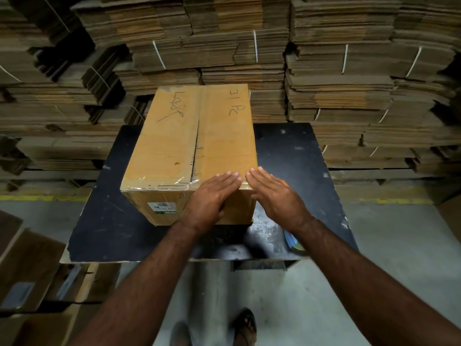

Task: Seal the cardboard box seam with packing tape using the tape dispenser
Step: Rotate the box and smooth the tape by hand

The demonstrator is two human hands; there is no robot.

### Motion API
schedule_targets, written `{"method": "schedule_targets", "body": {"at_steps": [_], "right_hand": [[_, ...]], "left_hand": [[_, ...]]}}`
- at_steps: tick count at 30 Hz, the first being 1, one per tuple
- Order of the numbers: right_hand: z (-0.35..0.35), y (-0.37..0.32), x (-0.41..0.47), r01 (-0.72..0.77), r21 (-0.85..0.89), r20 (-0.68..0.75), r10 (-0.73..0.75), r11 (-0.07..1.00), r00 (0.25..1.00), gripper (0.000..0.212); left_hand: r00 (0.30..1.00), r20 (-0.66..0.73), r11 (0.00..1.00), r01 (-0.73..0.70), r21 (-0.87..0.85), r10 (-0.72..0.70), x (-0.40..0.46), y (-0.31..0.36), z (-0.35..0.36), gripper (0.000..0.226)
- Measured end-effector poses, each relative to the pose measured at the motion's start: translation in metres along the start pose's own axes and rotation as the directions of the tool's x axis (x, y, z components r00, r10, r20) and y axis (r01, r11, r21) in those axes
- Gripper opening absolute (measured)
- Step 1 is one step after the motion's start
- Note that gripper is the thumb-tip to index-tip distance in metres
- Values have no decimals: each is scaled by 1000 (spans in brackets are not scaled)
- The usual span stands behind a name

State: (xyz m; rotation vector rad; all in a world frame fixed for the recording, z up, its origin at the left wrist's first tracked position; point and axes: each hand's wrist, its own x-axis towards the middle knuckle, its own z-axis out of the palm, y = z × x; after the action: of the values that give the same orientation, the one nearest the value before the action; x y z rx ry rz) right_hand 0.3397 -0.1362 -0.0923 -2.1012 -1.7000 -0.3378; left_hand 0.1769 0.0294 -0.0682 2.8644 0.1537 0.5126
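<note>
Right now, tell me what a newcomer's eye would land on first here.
First the cardboard box in the middle of the black table, with handwriting on its top flaps and clear tape along its near edge. Next the left hand and right hand, both flat and open on the box's near right corner. Behind, bundled stacks of flattened cardboard fill the whole background.

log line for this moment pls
left hand: flat on box near edge | right hand: same | tape: across near edge | dispenser: unseen
</note>
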Motion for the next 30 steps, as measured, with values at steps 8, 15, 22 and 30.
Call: {"method": "schedule_targets", "body": {"at_steps": [8,15,22,30], "right_hand": [[19,-21,13,-145,63,-265,157,987,951,37],[2,-18,4,-155,301,-97,191,941,977,42],[3,-85,20,-588,805,373,703,79,605,64],[20,-55,16,-647,755,518,704,-110,485,103]], "left_hand": [[959,-176,975,217,-40,-221,-4,9,4,40],[993,-18,993,114,-23,-114,-6,4,-8,84],[995,1,982,98,-159,-99,9,18,2,73],[996,20,989,85,-123,-83,10,15,-2,75]]}}
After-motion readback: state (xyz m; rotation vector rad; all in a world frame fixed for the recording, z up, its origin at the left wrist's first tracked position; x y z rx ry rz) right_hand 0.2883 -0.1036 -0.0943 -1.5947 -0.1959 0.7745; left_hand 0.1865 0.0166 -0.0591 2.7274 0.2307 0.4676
